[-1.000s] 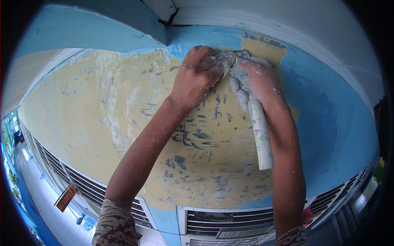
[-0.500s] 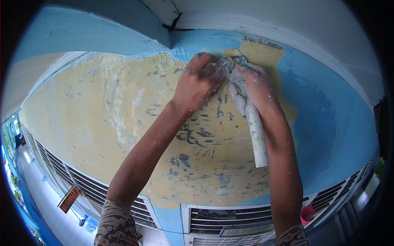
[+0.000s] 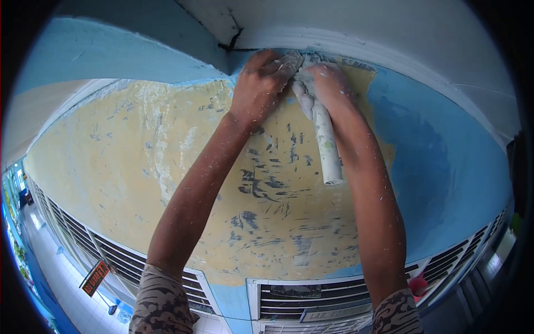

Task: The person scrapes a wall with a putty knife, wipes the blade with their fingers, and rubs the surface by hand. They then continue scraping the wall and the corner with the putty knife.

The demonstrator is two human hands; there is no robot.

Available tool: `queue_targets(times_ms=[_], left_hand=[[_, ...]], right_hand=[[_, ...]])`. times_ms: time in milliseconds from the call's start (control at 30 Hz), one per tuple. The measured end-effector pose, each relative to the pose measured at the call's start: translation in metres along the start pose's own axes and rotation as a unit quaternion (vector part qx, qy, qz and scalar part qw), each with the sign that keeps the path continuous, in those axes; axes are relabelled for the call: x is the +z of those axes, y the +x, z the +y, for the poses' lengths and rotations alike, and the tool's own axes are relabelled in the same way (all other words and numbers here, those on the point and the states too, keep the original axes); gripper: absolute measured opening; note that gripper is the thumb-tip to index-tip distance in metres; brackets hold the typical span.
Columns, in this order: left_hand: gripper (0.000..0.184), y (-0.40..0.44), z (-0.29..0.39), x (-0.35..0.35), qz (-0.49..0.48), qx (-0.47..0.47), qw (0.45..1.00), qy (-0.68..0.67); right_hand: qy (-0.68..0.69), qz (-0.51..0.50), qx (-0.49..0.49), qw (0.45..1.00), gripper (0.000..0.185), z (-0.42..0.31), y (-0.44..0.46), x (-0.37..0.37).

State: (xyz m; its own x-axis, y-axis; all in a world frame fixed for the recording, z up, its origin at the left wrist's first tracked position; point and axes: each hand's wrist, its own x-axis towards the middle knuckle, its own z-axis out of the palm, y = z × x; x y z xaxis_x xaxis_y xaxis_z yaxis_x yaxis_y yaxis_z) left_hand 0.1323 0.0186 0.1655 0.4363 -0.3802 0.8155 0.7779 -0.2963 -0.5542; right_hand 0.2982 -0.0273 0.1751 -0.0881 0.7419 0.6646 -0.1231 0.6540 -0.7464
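Both of my hands are raised to the top of a wall where blue paint is partly gone and a tan layer shows. My right hand is closed round a paint scraper with a white, pipe-like handle, smeared with pale dust. The handle's free end hangs down. My left hand has its fingers closed on the scraper's upper end. The blade lies at the blue strip under the ceiling moulding, mostly hidden by fingers. White flakes speckle both forearms.
A blue beam juts out at the upper left, and white moulding runs above the hands. Louvred windows line the wall below. A hanging sign is at lower left, a pink object at lower right.
Both hands and the scraper have moved up and a little left, from the tan area's upper part to the blue strip beneath the moulding.
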Motion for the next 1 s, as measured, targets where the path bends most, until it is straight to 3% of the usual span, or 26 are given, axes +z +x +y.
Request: queue_targets(times_ms=[200, 267, 367, 433, 500, 600, 667, 733, 800, 900, 1000], left_hand=[[0.041, -0.018, 0.004, -0.001, 0.014, 0.041, 0.999, 0.012], [0.041, -0.015, 0.001, 0.002, 0.016, 0.017, 1.000, -0.003], [0.038, -0.018, 0.003, -0.002, 0.020, 0.044, 0.999, 0.007], [0.039, -0.013, -0.001, -0.004, 0.023, 0.062, 0.998, 0.012], [0.039, -0.004, -0.007, 0.000, -0.003, 0.018, 1.000, 0.022], [0.039, -0.010, -0.005, -0.001, 0.015, 0.043, 0.999, 0.022], [0.040, -0.019, 0.000, -0.003, 0.016, 0.054, 0.998, 0.022], [0.030, -0.014, -0.004, 0.001, 0.022, 0.026, 0.999, 0.027], [0.031, -0.005, -0.006, -0.003, -0.032, -0.022, 0.999, 0.023], [0.025, -0.015, -0.003, -0.005, 0.006, 0.047, 0.998, 0.035], [0.027, -0.009, -0.006, -0.009, 0.007, 0.057, 0.997, 0.048]], right_hand=[[-0.020, -0.032, -0.022, 0.999, 0.025, 0.007, -0.005, -0.005], [-0.018, 0.020, -0.010, 1.000, 0.024, 0.008, -0.003, -0.002], [0.016, -0.027, -0.039, 0.999, 0.021, 0.015, -0.009, -0.004], [-0.004, 0.002, 0.002, 1.000, 0.019, 0.008, -0.009, -0.001], [0.006, -0.005, -0.009, 1.000, 0.018, 0.003, 0.003, 0.003], [0.015, 0.028, -0.002, 0.999, 0.017, 0.006, -0.009, 0.004], [0.004, -0.010, -0.006, 1.000, 0.017, 0.016, -0.010, -0.001], [0.020, -0.011, -0.005, 1.000, 0.017, 0.006, 0.004, 0.004], [0.039, -0.006, 0.006, 0.999, 0.018, 0.003, 0.004, 0.008], [0.051, 0.029, 0.008, 0.998, 0.020, 0.010, -0.015, 0.009], [0.038, 0.006, -0.015, 0.999, 0.021, 0.007, -0.010, 0.011]])
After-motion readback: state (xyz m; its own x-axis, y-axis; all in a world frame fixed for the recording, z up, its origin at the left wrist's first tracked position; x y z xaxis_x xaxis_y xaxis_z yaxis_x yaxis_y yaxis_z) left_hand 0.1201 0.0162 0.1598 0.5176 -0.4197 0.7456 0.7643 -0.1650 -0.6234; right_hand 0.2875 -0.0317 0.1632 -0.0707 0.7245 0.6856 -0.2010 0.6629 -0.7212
